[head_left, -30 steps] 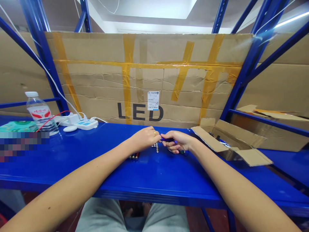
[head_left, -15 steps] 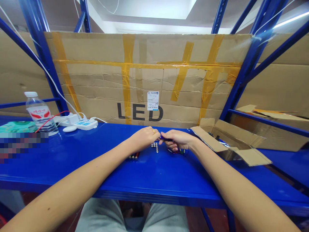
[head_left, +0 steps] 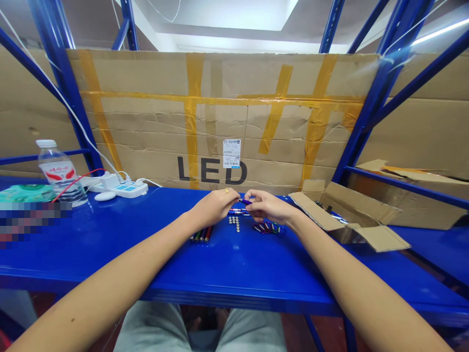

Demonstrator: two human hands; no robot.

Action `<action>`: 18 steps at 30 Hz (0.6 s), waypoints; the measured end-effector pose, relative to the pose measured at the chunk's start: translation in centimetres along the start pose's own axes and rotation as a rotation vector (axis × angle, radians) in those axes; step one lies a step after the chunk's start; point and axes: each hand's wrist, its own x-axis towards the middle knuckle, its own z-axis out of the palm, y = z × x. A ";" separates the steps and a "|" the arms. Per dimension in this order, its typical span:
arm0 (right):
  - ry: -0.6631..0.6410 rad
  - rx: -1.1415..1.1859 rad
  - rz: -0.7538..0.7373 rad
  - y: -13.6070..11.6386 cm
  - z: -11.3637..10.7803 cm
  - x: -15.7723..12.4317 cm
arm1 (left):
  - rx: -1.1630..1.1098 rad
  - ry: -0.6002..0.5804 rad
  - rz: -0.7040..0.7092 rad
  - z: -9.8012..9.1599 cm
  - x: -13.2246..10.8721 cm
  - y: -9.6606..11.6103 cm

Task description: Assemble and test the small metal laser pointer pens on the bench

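Between my hands is a slim purple tube [head_left: 245, 201], slanting slightly down to the right. The fingers of my right hand [head_left: 269, 205] pinch its right part. My left hand [head_left: 220, 203] is closed at its left end; whether a small separate piece is between those fingertips, I cannot tell. Just below lie blue and silver pen-like tubes [head_left: 239, 212], partly behind the hands. Several small round silver cells [head_left: 233, 221] sit in short rows. A row of coloured carabiners [head_left: 269, 228] lies below my right hand, and several dark and red tubes [head_left: 202, 234] lie under my left wrist.
An open cardboard box [head_left: 351, 210] with loose items stands at the right. On the left are a water bottle [head_left: 60, 171], a white power strip [head_left: 124, 187] and a green packet [head_left: 27, 193]. A large taped carton [head_left: 157, 127] walls off the back of the blue table [head_left: 234, 269].
My hands have drawn slightly apart and turned, so more of the purple tube shows. The carabiners and the blue tubes behind the hands are now more visible.
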 end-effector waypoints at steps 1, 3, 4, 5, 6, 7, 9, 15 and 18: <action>0.007 -0.045 -0.034 0.0 -0.1 0.0 | -0.017 0.012 -0.002 0.0 0.0 -0.2; 0.019 -0.140 -0.109 -0.1 -0.2 0.1 | -0.060 0.027 -0.015 0.0 0.0 -0.4; 0.031 -0.193 -0.147 -0.1 -0.3 0.1 | -0.085 0.028 -0.030 -0.1 0.1 -0.5; 0.052 -0.249 -0.182 -0.2 -0.3 0.2 | -0.110 0.028 -0.051 -0.1 0.1 -0.6; 0.081 -0.313 -0.217 -0.2 -0.3 0.2 | -0.136 0.026 -0.077 -0.2 0.1 -0.7; 0.117 -0.385 -0.255 -0.2 -0.3 0.3 | -0.162 0.025 -0.107 -0.2 0.1 -0.7; 0.196 -0.537 -0.357 -0.2 -0.3 0.4 | -0.216 0.022 -0.165 -0.3 0.2 -0.6; 0.299 -0.865 -0.586 0.0 0.0 0.4 | -0.435 0.035 -0.384 -0.4 0.3 0.0; 0.287 -0.907 -0.587 0.0 0.2 0.2 | -0.538 0.051 -0.430 -0.4 0.3 0.0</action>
